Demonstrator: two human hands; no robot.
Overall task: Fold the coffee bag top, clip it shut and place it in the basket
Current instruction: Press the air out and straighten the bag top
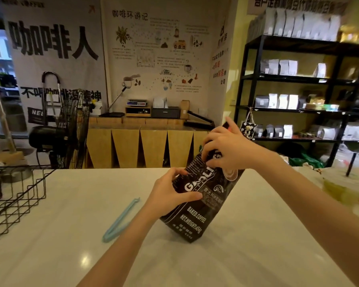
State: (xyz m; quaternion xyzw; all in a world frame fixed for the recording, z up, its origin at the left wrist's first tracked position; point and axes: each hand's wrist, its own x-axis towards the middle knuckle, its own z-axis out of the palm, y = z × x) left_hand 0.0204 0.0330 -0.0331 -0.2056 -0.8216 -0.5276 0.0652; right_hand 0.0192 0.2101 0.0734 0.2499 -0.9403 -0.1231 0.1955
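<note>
Both hands are on the coffee bag (pixel 203 201), which stands tilted on the white tabletop (pixel 247 255). Our left hand (pixel 170 193) has its grip wrapped round the bag's middle, and our right hand (pixel 228 150) is pinching the top end shut. Left of the bag, the light blue clip (pixel 120 221) lies untouched, and the wire basket (pixel 19 199) sits at the far left edge.
</note>
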